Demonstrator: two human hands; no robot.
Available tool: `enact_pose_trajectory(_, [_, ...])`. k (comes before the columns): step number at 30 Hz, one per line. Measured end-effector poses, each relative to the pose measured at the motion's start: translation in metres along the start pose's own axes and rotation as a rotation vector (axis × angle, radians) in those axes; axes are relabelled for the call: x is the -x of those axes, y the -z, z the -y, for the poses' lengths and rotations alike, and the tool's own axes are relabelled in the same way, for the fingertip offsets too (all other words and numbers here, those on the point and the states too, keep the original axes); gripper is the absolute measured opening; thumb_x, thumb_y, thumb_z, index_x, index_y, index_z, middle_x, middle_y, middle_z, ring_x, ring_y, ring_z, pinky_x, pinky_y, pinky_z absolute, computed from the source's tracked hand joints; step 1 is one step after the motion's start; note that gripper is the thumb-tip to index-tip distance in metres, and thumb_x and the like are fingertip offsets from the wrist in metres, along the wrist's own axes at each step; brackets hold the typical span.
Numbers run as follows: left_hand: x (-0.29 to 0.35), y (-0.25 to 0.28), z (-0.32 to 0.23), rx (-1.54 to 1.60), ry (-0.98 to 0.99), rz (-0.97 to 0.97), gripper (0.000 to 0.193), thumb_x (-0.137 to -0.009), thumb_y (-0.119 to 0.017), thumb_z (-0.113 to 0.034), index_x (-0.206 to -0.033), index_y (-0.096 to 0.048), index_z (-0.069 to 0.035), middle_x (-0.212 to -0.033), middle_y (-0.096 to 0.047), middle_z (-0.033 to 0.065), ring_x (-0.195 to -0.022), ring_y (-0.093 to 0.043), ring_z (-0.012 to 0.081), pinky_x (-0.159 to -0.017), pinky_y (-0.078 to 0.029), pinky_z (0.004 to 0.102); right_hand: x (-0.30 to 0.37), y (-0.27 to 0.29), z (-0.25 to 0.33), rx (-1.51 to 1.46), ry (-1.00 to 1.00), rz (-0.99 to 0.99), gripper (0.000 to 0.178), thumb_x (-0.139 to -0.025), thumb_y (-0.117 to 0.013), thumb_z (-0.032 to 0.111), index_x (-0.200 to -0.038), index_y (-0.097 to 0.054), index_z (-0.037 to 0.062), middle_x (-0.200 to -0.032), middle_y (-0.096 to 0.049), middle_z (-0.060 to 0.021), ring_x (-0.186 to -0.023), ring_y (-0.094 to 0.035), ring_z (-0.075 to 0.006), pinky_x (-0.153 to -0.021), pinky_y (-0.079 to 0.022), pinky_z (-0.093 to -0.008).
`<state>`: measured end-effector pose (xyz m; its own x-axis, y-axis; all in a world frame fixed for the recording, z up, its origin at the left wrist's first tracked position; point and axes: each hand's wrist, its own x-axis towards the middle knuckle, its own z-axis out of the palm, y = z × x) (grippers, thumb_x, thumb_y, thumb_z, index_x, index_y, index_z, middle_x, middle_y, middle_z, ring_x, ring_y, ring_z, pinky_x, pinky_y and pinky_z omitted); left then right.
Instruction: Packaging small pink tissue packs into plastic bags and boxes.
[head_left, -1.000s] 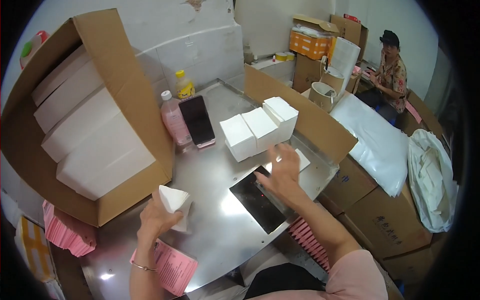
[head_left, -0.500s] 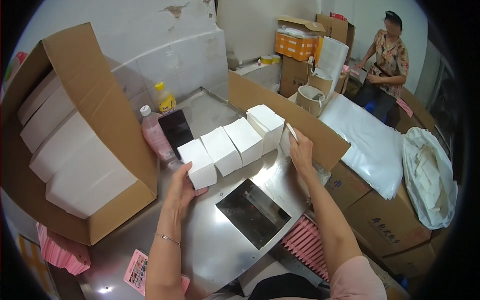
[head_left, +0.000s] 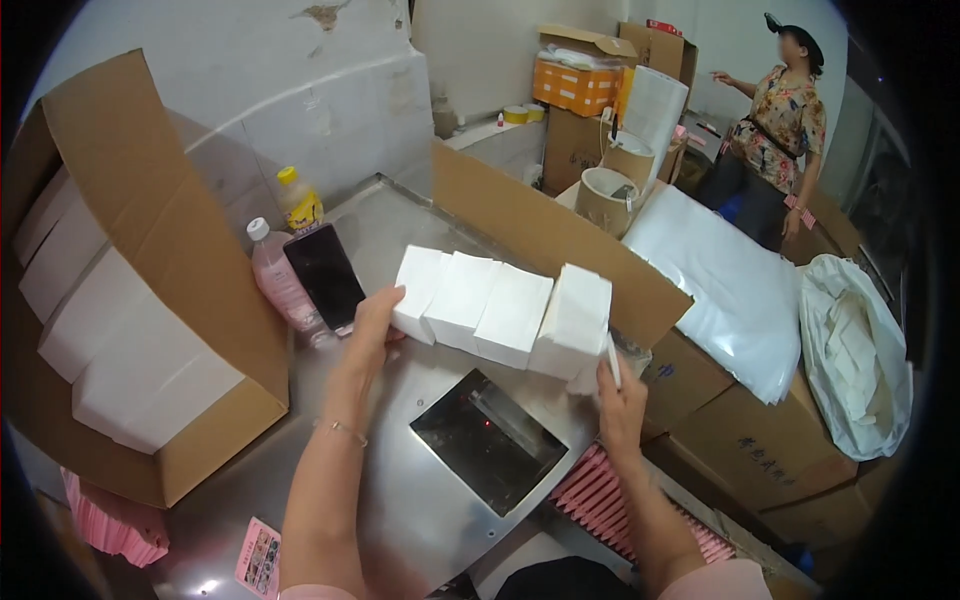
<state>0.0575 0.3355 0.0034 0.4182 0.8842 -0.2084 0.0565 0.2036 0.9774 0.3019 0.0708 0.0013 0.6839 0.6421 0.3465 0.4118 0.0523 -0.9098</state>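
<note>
A row of white paper napkin stacks (head_left: 512, 312) is held between my two hands above the steel table. My left hand (head_left: 374, 325) closes on the row's left end, its thumb on top and its other fingers mostly hidden. At the right end, my right hand (head_left: 622, 400) pinches a thin white flat piece (head_left: 613, 358) close against the last stack; its exact kind is unclear. In front of the row, a dark rectangular opening (head_left: 489, 442) shows in the steel tabletop (head_left: 395, 490), with a small red light inside.
At left, a tilted cardboard box (head_left: 235, 425) holds white stacks. A dark phone (head_left: 326, 277) leans by two bottles (head_left: 272, 275). A cardboard panel (head_left: 560, 235) stands behind the row. Pink packets (head_left: 600, 500) lie below right. Beyond the cartons, a person (head_left: 775, 130) stands with one arm raised.
The row has swung round, its right end coming toward me and its left end going away. My right hand has come nearer. The other person has straightened and raised an arm.
</note>
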Motion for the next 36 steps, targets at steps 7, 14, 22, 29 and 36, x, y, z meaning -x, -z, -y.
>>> enact_pose_trajectory(7, [-0.095, -0.045, 0.007, -0.049, -0.297, -0.236, 0.067, -0.091, -0.064, -0.054, -0.133, -0.048, -0.004, -0.11, -0.061, 0.0065, -0.091, -0.058, 0.0131, -0.078, -0.048, 0.0279, 0.019, 0.001, 0.011, -0.011, -0.005, 0.146, 0.035, -0.1, -0.056, 0.018, -0.13, -0.06, -0.0011, -0.084, -0.061, -0.0038, -0.078, -0.05, -0.0079, -0.071, -0.045, -0.0255])
enact_pose_trajectory(14, [-0.005, -0.049, -0.026, -0.259, -0.158, -0.252, 0.069, -0.097, -0.057, -0.053, -0.143, -0.042, -0.004, -0.131, -0.056, 0.0082, -0.111, -0.057, 0.0161, -0.087, -0.048, 0.0311, -0.015, 0.06, 0.06, 0.246, 0.502, -0.235, 0.024, -0.095, -0.058, 0.0, -0.117, -0.066, -0.006, -0.112, -0.068, -0.0132, -0.098, -0.064, -0.0199, -0.086, -0.051, -0.0315])
enact_pose_trajectory(22, [0.216, -0.062, -0.029, -0.523, -0.183, 0.377, 0.038, -0.098, -0.064, -0.026, -0.127, -0.061, -0.003, -0.106, -0.07, 0.0058, -0.092, -0.064, 0.0141, -0.081, -0.051, 0.0283, -0.063, -0.003, 0.057, 0.677, 1.04, 0.094, 0.047, -0.064, -0.077, 0.003, -0.11, -0.069, 0.0106, -0.105, -0.06, -0.0074, -0.108, -0.055, -0.0287, -0.088, -0.041, -0.0442])
enact_pose_trajectory(29, [0.394, -0.019, 0.008, -0.891, -0.026, -0.284, 0.047, -0.093, -0.065, -0.021, -0.135, -0.056, -0.002, -0.136, -0.056, 0.0192, -0.127, -0.052, 0.0344, -0.105, -0.042, 0.042, -0.057, -0.009, 0.048, 0.623, 0.943, 0.201, 0.034, -0.076, -0.076, 0.01, -0.11, -0.069, 0.0062, -0.101, -0.061, -0.0094, -0.097, -0.057, -0.0286, -0.083, -0.045, -0.0424])
enact_pose_trajectory(36, [0.426, 0.03, 0.102, -1.346, 0.107, -0.898, 0.055, -0.1, -0.047, -0.031, -0.149, -0.042, -0.006, -0.159, -0.03, 0.0189, -0.148, -0.021, 0.0427, -0.114, -0.02, 0.0624, -0.055, -0.024, 0.042, 0.647, 0.9, 0.154, 0.016, -0.086, -0.069, 0.013, -0.098, -0.07, 0.0019, -0.093, -0.065, -0.0144, -0.087, -0.062, -0.0312, -0.075, -0.048, -0.0428])
